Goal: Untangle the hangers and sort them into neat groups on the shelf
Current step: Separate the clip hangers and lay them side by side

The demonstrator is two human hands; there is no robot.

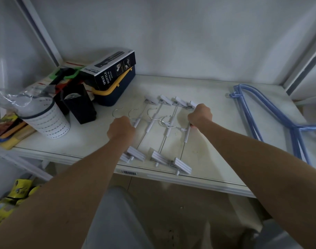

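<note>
Several white clip hangers (159, 130) with metal hooks lie side by side on the white shelf (216, 155), bars running front to back, clips at both ends. My left hand (120, 129) is curled around the leftmost hanger's bar near its hook. My right hand (200, 115) grips the rightmost hanger's bar just below its far clip. A stack of blue plastic hangers (272, 114) lies flat at the shelf's right side, away from both hands.
At the left stand a white perforated cup (47, 121), a black holder (80, 105), and a navy box with yellow handle (116, 90) under a spray bottle carton (108, 69). Shelf uprights rise at both back corners.
</note>
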